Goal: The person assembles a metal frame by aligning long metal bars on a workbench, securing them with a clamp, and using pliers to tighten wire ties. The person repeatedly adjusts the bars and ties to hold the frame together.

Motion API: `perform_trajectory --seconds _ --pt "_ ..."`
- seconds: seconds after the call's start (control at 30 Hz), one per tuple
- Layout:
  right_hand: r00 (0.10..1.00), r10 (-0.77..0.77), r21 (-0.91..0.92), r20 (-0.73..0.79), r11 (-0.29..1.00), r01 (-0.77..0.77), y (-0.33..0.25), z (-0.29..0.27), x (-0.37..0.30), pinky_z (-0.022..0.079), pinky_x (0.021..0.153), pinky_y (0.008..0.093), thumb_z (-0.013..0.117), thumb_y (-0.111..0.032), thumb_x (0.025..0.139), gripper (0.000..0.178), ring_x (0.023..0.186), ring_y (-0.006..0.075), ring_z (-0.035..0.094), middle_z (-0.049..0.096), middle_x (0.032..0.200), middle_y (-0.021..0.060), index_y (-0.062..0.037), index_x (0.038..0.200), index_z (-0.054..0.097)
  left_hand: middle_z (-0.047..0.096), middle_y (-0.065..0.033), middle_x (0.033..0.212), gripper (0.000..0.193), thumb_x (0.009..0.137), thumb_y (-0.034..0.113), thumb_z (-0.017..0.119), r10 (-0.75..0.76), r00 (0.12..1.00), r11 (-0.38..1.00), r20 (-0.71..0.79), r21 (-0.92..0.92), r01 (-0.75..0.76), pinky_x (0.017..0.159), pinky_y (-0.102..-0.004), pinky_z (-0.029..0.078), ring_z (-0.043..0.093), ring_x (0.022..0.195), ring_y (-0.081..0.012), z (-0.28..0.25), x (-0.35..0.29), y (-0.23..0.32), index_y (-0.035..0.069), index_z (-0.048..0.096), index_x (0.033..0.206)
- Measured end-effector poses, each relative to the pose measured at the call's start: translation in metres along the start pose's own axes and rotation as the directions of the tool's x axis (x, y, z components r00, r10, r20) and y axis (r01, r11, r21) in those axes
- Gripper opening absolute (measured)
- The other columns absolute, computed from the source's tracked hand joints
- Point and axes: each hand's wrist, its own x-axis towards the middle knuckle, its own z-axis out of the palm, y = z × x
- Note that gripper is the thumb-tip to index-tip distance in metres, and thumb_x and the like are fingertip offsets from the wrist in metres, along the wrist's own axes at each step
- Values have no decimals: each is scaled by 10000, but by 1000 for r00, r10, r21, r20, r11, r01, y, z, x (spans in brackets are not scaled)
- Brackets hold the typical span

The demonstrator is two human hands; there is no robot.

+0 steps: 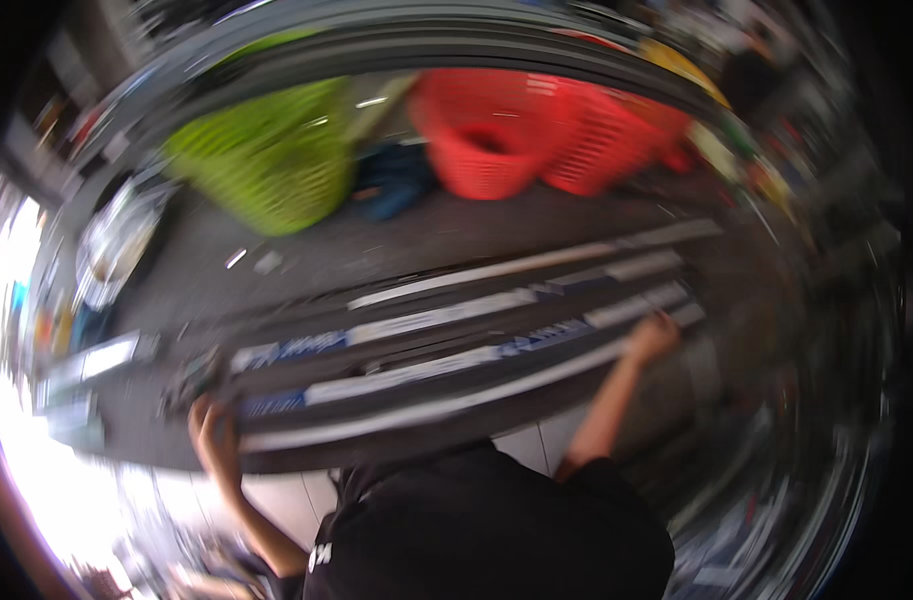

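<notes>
Several long narrow strips lie side by side across the dark work table, slanting up to the right. Two of them, a middle strip [426, 320] and a nearer strip [406, 372], carry white and blue bands. Closest to my body runs a long pale strip [446, 407]. My left hand [214, 432] is at its left end with fingers curled in; motion smears the fingertips. Near the other end, my right hand [653, 338] is closed over the strip's edge. Another thin pale strip [486, 270] lies farther back.
Along the far side stand a green perforated basket [276, 155] and a red basket [486, 130], with another red basket [601, 135] beside it. Between them lies a dark blue bundle [391, 180]. A clear plastic bag [121, 240] is at the left. A dark rail [426, 50] crosses above the baskets.
</notes>
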Motion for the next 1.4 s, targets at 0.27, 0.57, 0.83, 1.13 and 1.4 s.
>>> perform_trajectory --seconds 0.27,0.57,0.83,1.13,1.4 --pt "952 306 141 28 941 -307 -50 3 -19 473 969 447 612 -83 843 166 1136 336 560 549 1188 144 -67 1006 635 622 -20 999 249 980 237 545 -151 924 875 352 -387 290 888 -270 388 508 936 -123 -47 0 -66 16 604 881" --pt "952 305 93 27 947 -307 -51 0 -19 466 971 452 598 -119 851 183 1133 339 559 551 1192 141 -64 1020 642 584 -9 777 353 986 348 518 -339 941 915 3 -231 330 784 -281 395 523 806 -111 -51 -17 -72 46 640 848" --pt "945 325 105 42 939 -328 -46 4 -18 450 996 449 610 -114 839 187 1157 336 546 551 1195 143 -58 1014 645 569 -8 739 370 995 363 513 -344 938 926 -45 -182 331 731 -284 396 518 752 -111 -11 -21 -65 54 631 829" --pt "964 266 112 21 957 -267 -53 -1 -20 472 965 441 618 -98 844 168 1125 333 572 550 1184 131 -68 1007 642 552 -8 696 391 1005 380 508 -297 955 941 -17 -177 289 671 -287 398 512 692 -110 40 -14 -57 62 620 808" --pt "953 302 234 -24 928 -288 -43 -1 -23 452 943 415 635 -117 895 279 1087 301 543 541 1191 168 -29 1156 590 537 -7 657 410 1014 395 504 -266 964 939 32 -216 266 618 -290 399 507 638 -110 116 -27 -53 69 611 789"
